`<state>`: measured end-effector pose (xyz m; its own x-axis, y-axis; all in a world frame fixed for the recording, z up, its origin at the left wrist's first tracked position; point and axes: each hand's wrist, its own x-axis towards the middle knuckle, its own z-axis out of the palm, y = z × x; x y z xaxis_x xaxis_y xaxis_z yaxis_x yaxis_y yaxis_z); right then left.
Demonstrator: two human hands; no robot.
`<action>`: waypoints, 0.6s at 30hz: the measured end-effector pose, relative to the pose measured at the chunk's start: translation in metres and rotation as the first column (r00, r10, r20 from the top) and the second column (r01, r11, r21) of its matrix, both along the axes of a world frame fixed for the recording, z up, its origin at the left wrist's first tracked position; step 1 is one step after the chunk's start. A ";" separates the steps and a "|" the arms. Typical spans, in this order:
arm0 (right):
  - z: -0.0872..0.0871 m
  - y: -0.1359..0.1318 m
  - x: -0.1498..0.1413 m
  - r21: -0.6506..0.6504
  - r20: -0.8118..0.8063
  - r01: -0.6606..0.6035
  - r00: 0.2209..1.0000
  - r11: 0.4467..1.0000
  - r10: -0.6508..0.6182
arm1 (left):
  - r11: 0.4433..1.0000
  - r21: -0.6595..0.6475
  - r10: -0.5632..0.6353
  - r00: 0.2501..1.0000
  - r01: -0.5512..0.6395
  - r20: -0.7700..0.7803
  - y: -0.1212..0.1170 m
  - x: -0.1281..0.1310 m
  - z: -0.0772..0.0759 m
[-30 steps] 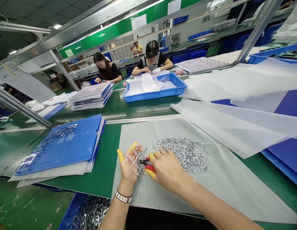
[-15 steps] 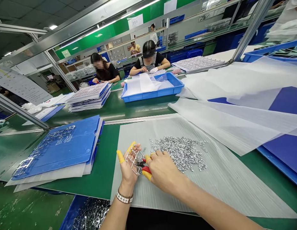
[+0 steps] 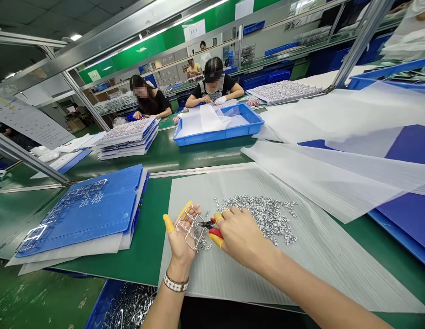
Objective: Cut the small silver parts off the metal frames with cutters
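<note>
My left hand (image 3: 181, 240), palm up with yellow finger cots on some fingers, supports a silvery rectangular sprue frame (image 3: 188, 219) with small parts inside it. My right hand (image 3: 238, 233), also in yellow finger cots, is closed round red-handled side cutters (image 3: 215, 230). The dark tips of the cutters point left at the frame's right edge; whether they touch it I cannot tell. A large pile of small shiny metal pieces (image 3: 258, 217) lies just beyond my right hand. A few loose pieces (image 3: 205, 245) rest beside the frame.
Pale foam sheet (image 3: 284, 278) covers the green bench under my hands. Blue boards (image 3: 106, 219) with more frames lie at left. A bin of metal scraps (image 3: 126, 306) stands below. A blue tray (image 3: 217, 135) sits beyond; two people work opposite. White sheets (image 3: 322, 169) spread at right.
My right hand and the cutters have drawn slightly right, away from the frame's middle. My left hand has shifted a little left with the frame. Loose pieces now show beside the frame's lower right corner.
</note>
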<state>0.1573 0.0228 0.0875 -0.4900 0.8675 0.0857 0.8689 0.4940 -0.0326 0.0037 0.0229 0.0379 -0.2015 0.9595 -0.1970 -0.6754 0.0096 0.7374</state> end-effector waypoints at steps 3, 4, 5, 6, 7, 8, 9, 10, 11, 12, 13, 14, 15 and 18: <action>-0.003 0.004 0.002 -0.020 0.011 0.024 1.000 1.000 -0.024 | 1.000 -0.003 -0.014 1.000 0.014 0.013 0.000 0.002 0.001; -0.005 0.005 0.001 -0.021 0.009 0.025 1.000 0.999 -0.025 | 1.000 -0.004 -0.015 1.000 0.015 0.013 0.000 0.003 0.001; -0.006 0.005 0.001 -0.016 0.002 0.026 1.000 1.000 -0.026 | 1.000 -0.004 -0.016 1.000 0.016 0.009 -0.001 0.004 0.001; -0.006 0.005 0.000 -0.008 -0.007 0.026 1.000 1.000 -0.026 | 1.000 -0.003 -0.018 1.000 0.018 0.001 -0.001 0.005 0.002; -0.007 0.005 0.000 0.002 -0.014 0.023 1.000 1.000 -0.023 | 1.000 0.001 -0.019 1.000 0.019 -0.009 -0.001 0.006 0.002; -0.007 0.005 -0.001 0.009 -0.018 0.021 1.000 1.000 -0.021 | 1.000 0.007 -0.022 1.000 0.022 -0.018 -0.002 0.007 0.002; -0.008 0.005 -0.001 0.012 -0.019 0.018 1.000 1.000 -0.018 | 1.000 0.013 -0.025 0.999 0.025 -0.026 -0.002 0.007 0.002; -0.008 0.005 -0.001 0.011 -0.018 0.016 1.000 1.000 -0.015 | 0.999 0.020 -0.026 0.999 0.027 -0.034 -0.003 0.008 0.002; -0.008 0.005 -0.001 0.010 -0.015 0.013 1.000 1.000 -0.013 | 0.999 0.027 -0.025 0.999 0.026 -0.042 -0.003 0.009 0.002; -0.008 0.005 -0.002 0.008 -0.011 0.011 1.000 1.000 -0.011 | 0.999 0.032 -0.023 0.998 0.025 -0.052 -0.003 0.009 0.002; -0.008 0.005 -0.001 0.006 -0.009 0.009 1.000 1.000 -0.008 | 0.999 0.035 -0.021 0.998 0.023 -0.061 -0.004 0.010 0.001; -0.008 0.005 -0.001 0.005 -0.007 0.006 1.000 1.000 -0.006 | 0.999 0.037 -0.019 0.997 0.022 -0.071 -0.004 0.010 0.000; -0.008 0.005 -0.001 0.005 -0.005 0.003 1.000 1.000 -0.003 | 0.999 0.039 -0.019 0.997 0.022 -0.079 -0.004 0.010 0.000; -0.007 0.005 -0.001 0.001 -0.002 -0.009 1.000 1.000 0.009 | 0.999 0.043 -0.026 0.996 0.030 -0.088 -0.004 0.010 -0.003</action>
